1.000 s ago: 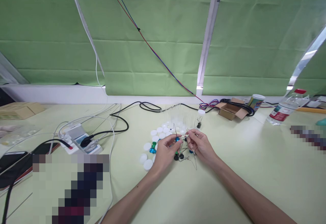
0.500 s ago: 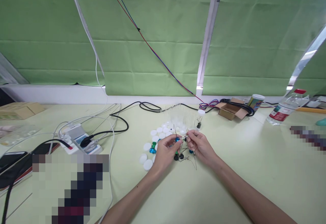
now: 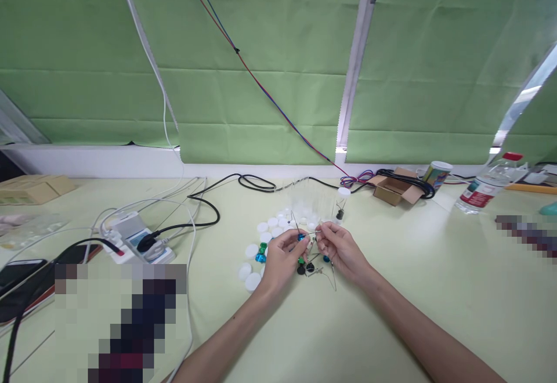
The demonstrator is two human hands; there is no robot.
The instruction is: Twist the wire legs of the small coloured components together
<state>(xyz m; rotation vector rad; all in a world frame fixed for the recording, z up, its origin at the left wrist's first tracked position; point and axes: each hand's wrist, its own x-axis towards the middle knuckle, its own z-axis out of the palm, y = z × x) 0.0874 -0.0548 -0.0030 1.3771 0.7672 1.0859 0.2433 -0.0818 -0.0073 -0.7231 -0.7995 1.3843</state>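
Observation:
My left hand [image 3: 282, 258] is closed in a pinch on a thin metal wire piece [image 3: 312, 233] that has a blue part [image 3: 300, 237] at the fingers and a bent wire [image 3: 295, 219] rising from it. Facing it, the fingertips of my right hand [image 3: 342, 250] are pinched on the wire's other end. Below the hands lie black round pieces [image 3: 301, 269], more bent wire [image 3: 329, 280] and another blue piece [image 3: 326, 259]. White round lids [image 3: 253, 281] are spread left of my left hand, with a green and blue piece [image 3: 261, 252] among them.
Clear plastic containers [image 3: 307, 197] stand behind the hands, beside a small white-capped one [image 3: 343, 192]. An open cardboard box [image 3: 394, 188], a can [image 3: 437, 173] and a water bottle [image 3: 483, 188] are at the back right. To the left are a power strip [image 3: 134, 238] and cables.
The bent wire above my left hand has tipped to the left, and its blue part has shifted slightly. Both hands stay almost in place.

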